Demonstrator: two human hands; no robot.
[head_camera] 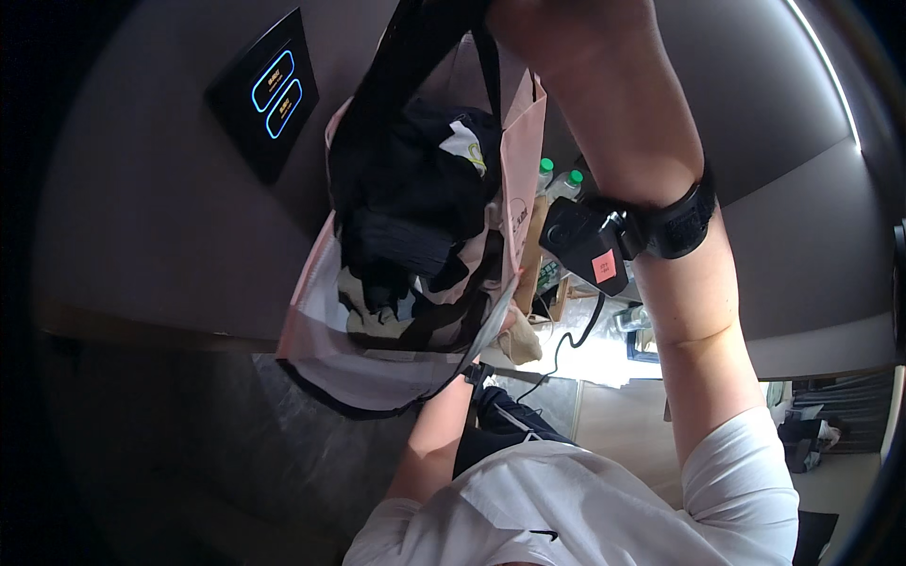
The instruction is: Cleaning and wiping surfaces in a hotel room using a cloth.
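Note:
A pink bag with a pale lining [304,297] hangs open before me, its black straps rising to the top edge. Dark garments [417,191] fill much of it, with a beige-grey cloth [368,311] lower down. My right hand [545,25] is at the top edge beside the black strap and dark fabric, blurred and partly cut off; its grip cannot be seen. Behind the bag's near right side is my left hand [508,320], mostly hidden, with some skin showing by the rim and a beige cloth [522,341] beside it. Both wrists wear black devices.
A black panel with two lit ovals [262,99] is on the grey wall at left. Right of the bag are green-capped bottles [565,185], a wooden box edge [531,262] and a brightly lit surface [601,354]. A black cable [566,343] hangs nearby. Another person [807,439] is at far right.

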